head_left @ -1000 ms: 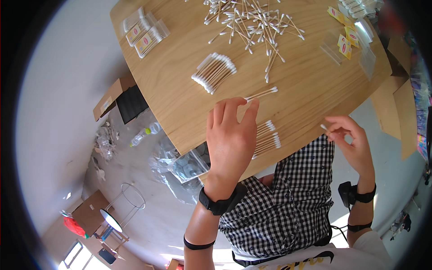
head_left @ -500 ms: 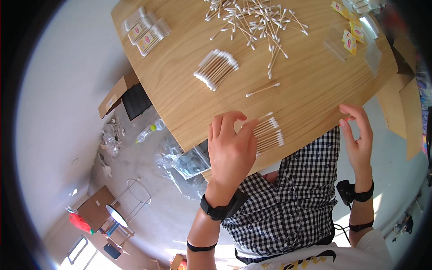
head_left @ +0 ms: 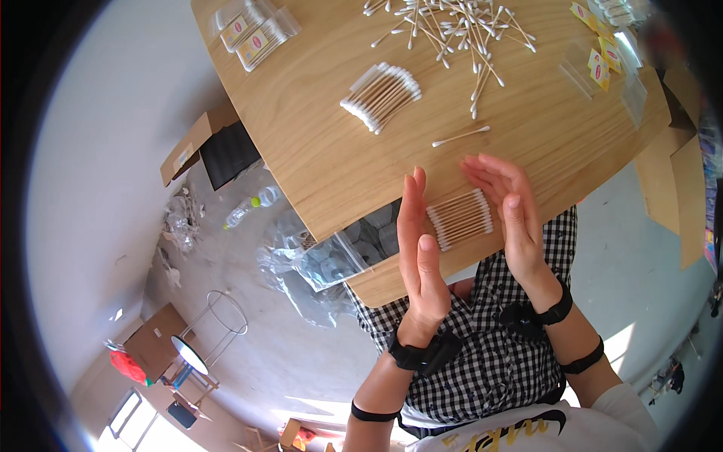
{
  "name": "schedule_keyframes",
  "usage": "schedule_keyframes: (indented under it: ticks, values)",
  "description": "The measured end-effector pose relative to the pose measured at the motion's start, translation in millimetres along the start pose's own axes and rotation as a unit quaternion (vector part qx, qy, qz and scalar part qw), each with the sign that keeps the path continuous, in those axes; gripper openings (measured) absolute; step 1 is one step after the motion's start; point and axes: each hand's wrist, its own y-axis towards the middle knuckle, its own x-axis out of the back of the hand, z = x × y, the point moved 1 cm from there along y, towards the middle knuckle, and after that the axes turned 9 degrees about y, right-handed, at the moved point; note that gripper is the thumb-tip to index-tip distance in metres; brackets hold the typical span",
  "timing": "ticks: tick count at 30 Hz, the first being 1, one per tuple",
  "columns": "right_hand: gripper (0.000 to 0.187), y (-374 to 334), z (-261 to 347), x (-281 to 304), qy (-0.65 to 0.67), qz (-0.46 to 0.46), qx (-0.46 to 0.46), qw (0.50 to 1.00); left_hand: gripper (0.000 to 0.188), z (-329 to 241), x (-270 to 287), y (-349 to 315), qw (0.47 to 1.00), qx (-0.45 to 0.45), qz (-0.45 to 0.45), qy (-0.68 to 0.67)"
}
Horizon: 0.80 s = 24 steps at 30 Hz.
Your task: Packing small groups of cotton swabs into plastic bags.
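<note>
Swung inward since the earlier frame, the right hand point(head_left: 523, 235) now faces the left hand point(head_left: 422, 280). Both are open, fingers extended, apparently gripping nothing; between them, on the desk point(head_left: 316, 143), lies the row of cotton swabs point(head_left: 461, 218), with a lone swab point(head_left: 461, 136) beyond the fingertips. Uneven palm pressure could skew the row.

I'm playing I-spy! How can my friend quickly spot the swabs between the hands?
Find the wooden table, then its near edge. A row of cotton swabs lies there, between the left hand and right hand. The jumbled pile and tight bundle lie farther away; only this row has a hand on each side.
</note>
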Motion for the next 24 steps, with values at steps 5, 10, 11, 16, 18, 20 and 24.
schedule_keyframes:
  ticks: [5, 10, 11, 16, 18, 20, 24]
  values:
    - [0.056, -8.5, -4.3, -6.4, -0.002, -0.029, 0.022, 0.999, 0.077, 6.7, -8.2, -10.3, 0.999, 0.008, -0.031, -0.044]
    - [0.056, -11.7, -8.3, -11.9, -0.035, -0.037, 0.043, 0.998, 0.077, 8.8, -21.9, -12.1, 0.995, 0.002, -0.087, -0.058]
    - [0.056, -11.6, -7.9, -12.1, -0.035, -0.039, 0.030, 0.998, 0.076, 10.1, -20.7, -12.5, 0.994, 0.001, -0.091, -0.068]
    - [0.050, -0.8, 2.4, -3.2, -0.030, -0.080, 0.054, 0.995, 0.067, 9.2, 0.0, -20.7, 0.986, -0.006, -0.151, -0.073]
    - [0.052, 8.0, 16.4, 12.0, -0.072, -0.117, 0.068, 0.988, 0.042, 7.8, 17.0, -35.5, 0.994, -0.012, -0.098, -0.048]
    - [0.049, 12.7, 23.7, 19.8, -0.099, -0.132, 0.073, 0.984, 0.029, -2.2, 32.0, -40.5, 0.998, -0.004, 0.021, 0.060]
    - [0.037, 20.1, 25.2, 12.0, -0.269, -0.095, 0.090, 0.954, 0.010, -7.5, 26.1, -45.4, 0.938, -0.089, 0.144, 0.304]
